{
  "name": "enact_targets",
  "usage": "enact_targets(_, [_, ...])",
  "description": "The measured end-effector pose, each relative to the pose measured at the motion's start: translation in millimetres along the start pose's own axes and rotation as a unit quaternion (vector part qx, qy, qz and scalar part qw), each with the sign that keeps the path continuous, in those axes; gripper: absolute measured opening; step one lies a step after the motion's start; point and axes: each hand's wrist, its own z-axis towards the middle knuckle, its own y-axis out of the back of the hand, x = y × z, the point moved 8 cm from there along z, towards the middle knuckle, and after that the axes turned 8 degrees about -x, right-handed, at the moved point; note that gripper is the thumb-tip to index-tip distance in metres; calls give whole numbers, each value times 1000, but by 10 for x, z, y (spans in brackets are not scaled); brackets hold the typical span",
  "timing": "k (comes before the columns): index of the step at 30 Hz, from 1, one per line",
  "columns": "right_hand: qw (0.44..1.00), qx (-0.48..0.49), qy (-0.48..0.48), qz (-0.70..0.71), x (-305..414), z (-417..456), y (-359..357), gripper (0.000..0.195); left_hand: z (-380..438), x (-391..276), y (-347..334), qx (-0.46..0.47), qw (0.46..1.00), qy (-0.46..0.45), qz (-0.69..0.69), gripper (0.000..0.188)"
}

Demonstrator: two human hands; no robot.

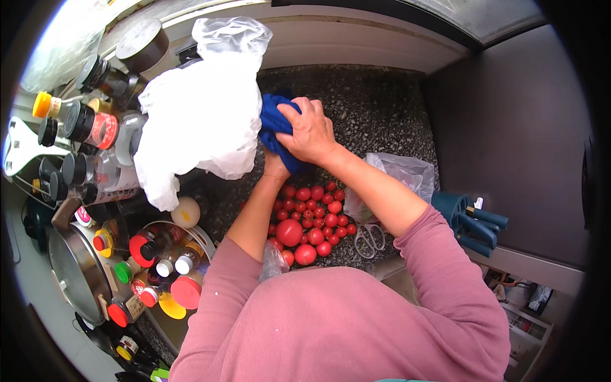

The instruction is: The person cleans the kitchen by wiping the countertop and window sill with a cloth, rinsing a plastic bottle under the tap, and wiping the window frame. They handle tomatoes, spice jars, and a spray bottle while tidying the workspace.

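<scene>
A blue cloth (274,114) is bunched over the speckled dark stone countertop (382,110). My right hand (310,131) grips it from above, thumb and fingers spread around the folds. Only the wrist and heel of my left hand (276,164) show; the fingers are hidden beneath the cloth, so what they hold cannot be seen. Just left of the cloth is a white plastic bag (205,114), its contents covered. Nearer my body lie many loose small red tomatoes (310,205), with a few larger tomatoes (289,232) among them. Grey-handled scissors (369,240) rest beside them.
Sauce bottles and jars (90,126) crowd the left side, with more capped bottles (164,267) nearer me and a lidded pot (79,274). On the right are a clear plastic bag (403,172), a teal knife block (451,207) with knives and a dark panel (506,143).
</scene>
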Motion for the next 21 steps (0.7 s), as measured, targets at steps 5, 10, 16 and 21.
enact_targets(5, [978,69,-196,5,-450,270,-181,46,58,-280,123,-85,990,-85,71,71])
enact_targets(10, [930,146,-336,37,-1368,379,-361,58,67,-261,60,-42,996,19,76,79])
enact_targets(16, [888,148,-289,327,-998,141,157,39,40,-201,137,-77,991,32,103,87])
enact_targets(21, [994,-64,-81,27,-265,-155,48,56,44,-214,51,-59,996,-38,56,65])
